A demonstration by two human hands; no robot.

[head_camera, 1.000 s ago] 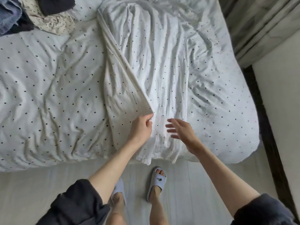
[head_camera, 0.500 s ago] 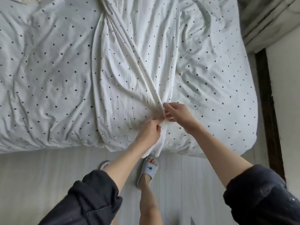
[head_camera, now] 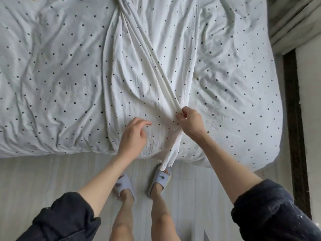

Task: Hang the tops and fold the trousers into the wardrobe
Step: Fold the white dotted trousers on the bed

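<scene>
Near the bed's foot edge, a pair of white dotted trousers point(head_camera: 139, 80) lies lengthwise on the bed point(head_camera: 52, 66), whose cover bears nearly the same dot pattern; one leg is drawn diagonally over the other, and the hems spill just past the edge toward the floor point(head_camera: 34, 174). Right hand point(head_camera: 190, 121): fingers curled, pinching the gathered edge of the crossed leg where its long fold ends. Left hand point(head_camera: 132, 136): relaxed, fingers loosely bent, grasping nothing; whether it touches the cloth beneath cannot be told. Judged from the deep wrinkles and the way the fabric ropes into a narrow ridge under a light pull, the garment is thin, light and limp; it should neither slide nor hold a crease unaided, so each fold probably needs smoothing flat. Best purchase is likely at the hems or waistband, with seams aligned, rather than mid-leg, where the cloth bunches. Waistband: cut off by the frame's far edge, so the garment's full length is unseen. Boundary between trousers and bed cover: hard to trace, since the patterns match. Wardrobe, hangers and tops: out of view. Curtain point(head_camera: 291, 18) occupies the far right corner; slippers point(head_camera: 160, 178) stand below the hems
</scene>
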